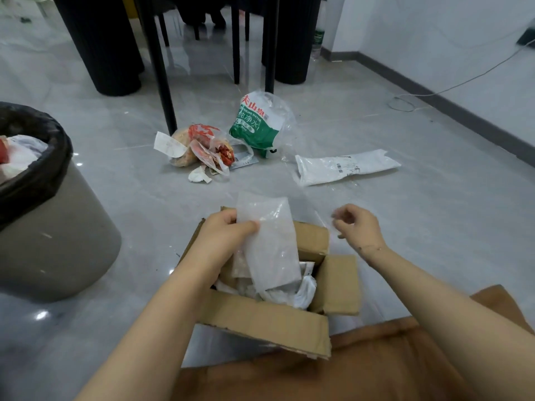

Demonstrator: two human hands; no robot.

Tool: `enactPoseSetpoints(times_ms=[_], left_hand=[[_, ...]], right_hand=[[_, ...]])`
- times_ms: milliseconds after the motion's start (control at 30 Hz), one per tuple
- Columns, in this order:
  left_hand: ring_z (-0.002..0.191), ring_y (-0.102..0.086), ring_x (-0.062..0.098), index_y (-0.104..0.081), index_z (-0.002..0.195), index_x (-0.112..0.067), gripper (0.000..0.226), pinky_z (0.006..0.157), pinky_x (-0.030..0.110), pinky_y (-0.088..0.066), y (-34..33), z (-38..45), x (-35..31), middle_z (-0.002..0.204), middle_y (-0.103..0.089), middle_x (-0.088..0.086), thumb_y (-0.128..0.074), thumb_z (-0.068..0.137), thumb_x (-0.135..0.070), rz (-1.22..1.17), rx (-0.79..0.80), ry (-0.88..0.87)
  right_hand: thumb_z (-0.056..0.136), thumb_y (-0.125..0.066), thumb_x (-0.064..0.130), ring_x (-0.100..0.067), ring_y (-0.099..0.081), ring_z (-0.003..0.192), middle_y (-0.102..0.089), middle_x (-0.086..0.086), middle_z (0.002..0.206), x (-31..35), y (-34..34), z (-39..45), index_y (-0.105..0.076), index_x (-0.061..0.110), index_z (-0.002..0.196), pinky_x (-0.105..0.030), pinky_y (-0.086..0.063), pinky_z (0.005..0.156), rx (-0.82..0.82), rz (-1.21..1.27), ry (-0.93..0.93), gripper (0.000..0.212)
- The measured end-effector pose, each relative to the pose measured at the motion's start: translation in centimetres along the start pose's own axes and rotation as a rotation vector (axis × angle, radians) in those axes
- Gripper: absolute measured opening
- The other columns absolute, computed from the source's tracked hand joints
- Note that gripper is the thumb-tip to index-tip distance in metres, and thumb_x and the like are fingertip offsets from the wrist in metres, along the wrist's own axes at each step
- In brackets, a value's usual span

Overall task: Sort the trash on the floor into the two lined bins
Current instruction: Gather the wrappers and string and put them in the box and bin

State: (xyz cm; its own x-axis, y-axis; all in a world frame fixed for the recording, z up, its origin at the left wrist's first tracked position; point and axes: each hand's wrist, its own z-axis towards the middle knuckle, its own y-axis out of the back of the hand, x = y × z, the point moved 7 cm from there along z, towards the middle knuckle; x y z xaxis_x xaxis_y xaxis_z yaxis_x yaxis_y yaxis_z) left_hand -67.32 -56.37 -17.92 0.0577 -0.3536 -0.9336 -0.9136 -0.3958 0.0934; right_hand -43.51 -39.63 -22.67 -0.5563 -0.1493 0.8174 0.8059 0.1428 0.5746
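Left hand (223, 235) pinches a clear plastic bag (269, 241) above the open cardboard box (266, 319), mid-removal. Right hand (357, 225) hovers beside it, fingers loosely curled, holding nothing. Next likely: carry bag left to the black-lined bin (55, 175).

I count one lined bin (52, 215) at left, one open cardboard box (269, 316) near me, one clear plastic bag (272, 241) above it. On the floor (405, 227) farther off: one green-and-white water wrapper (257, 123), one red-printed food bag (202, 146), one crumpled tissue (198, 175), one white mailer (344, 166). One upright bottle (318, 36) far right. Two hands: left (223, 238), right (359, 227).
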Motion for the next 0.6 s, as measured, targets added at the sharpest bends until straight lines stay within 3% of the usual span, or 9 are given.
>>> enactPoseSetpoints(times_ms=[67, 133, 267, 333, 400, 500, 600], left_hand=[[0.084, -0.071, 0.020, -0.070, 0.073, -0.019, 0.016, 0.070, 0.027, -0.056, -0.5, -0.9, -0.4, 0.084, -0.074, 0.001, -0.066, 0.087, -0.011, -0.036, 0.011, 0.000], [0.082, -0.070, 0.014, -0.070, 0.089, -0.014, 0.005, 0.060, 0.018, -0.052, -1.3, -2.0, -0.7, 0.089, -0.074, 0.001, -0.065, 0.089, -0.014, -0.062, 0.042, 0.006], [0.089, -0.071, 0.017, -0.069, 0.100, -0.010, 0.012, 0.075, 0.026, -0.055, -1.8, -3.4, -0.5, 0.097, -0.075, 0.004, -0.065, 0.090, -0.014, -0.140, 0.076, 0.026], [0.084, -0.072, 0.016, -0.069, 0.101, -0.007, 0.013, 0.068, 0.023, -0.057, -1.9, -4.5, -0.9, 0.095, -0.075, 0.005, -0.064, 0.090, -0.013, -0.198, 0.088, 0.024], [0.085, -0.072, 0.018, -0.067, 0.103, -0.003, 0.016, 0.066, 0.025, -0.055, -1.5, -4.8, -0.9, 0.096, -0.075, 0.008, -0.063, 0.091, -0.013, -0.251, 0.049, 0.039], [0.093, -0.069, 0.025, -0.064, 0.109, -0.003, 0.021, 0.077, 0.037, -0.055, 0.0, -5.2, -0.8, 0.103, -0.072, 0.012, -0.062, 0.092, -0.017, -0.252, -0.057, 0.021], [0.091, -0.068, 0.023, -0.065, 0.098, -0.010, 0.010, 0.075, 0.035, -0.054, 1.6, -5.7, -0.9, 0.101, -0.071, 0.010, -0.060, 0.093, -0.017, -0.182, -0.148, -0.021]], right_hand=[[0.083, -0.058, -0.005, -0.022, -0.062, 0.076, -0.062, -0.006, 0.085, 0.9, 2.2, -2.1, -0.063, 0.007, 0.090, -0.025, -0.057, 0.056, -0.062, 0.295, -0.099, 0.015], [0.084, -0.056, -0.009, -0.021, -0.065, 0.075, -0.063, -0.010, 0.087, 2.3, 4.2, -4.4, -0.061, 0.006, 0.092, -0.024, -0.057, 0.058, -0.059, 0.500, -0.152, 0.017], [0.086, -0.051, -0.011, -0.019, -0.069, 0.078, -0.066, -0.005, 0.082, 5.9, 6.5, -8.7, -0.058, 0.009, 0.089, -0.026, -0.057, 0.064, -0.054, 0.760, -0.099, 0.022], [0.088, -0.050, -0.011, -0.014, -0.068, 0.076, -0.065, 0.000, 0.075, 7.4, 7.5, -10.5, -0.057, 0.012, 0.084, -0.025, -0.057, 0.064, -0.048, 0.904, -0.065, 0.024], [0.089, -0.049, -0.010, -0.012, -0.067, 0.072, -0.064, 0.002, 0.072, 8.3, 8.0, -11.6, -0.056, 0.014, 0.078, -0.024, -0.057, 0.063, -0.014, 1.028, -0.081, 0.028], [0.090, -0.046, -0.006, -0.012, -0.067, 0.070, -0.064, 0.002, 0.072, 9.1, 7.8, -13.0, -0.056, 0.016, 0.078, -0.020, -0.056, 0.060, 0.094, 1.191, -0.136, 0.027], [0.092, -0.040, -0.003, -0.010, -0.068, 0.065, -0.064, 0.002, 0.069, 9.0, 6.5, -13.9, -0.054, 0.014, 0.085, -0.017, -0.054, 0.055, 0.213, 1.286, -0.227, 0.023]])
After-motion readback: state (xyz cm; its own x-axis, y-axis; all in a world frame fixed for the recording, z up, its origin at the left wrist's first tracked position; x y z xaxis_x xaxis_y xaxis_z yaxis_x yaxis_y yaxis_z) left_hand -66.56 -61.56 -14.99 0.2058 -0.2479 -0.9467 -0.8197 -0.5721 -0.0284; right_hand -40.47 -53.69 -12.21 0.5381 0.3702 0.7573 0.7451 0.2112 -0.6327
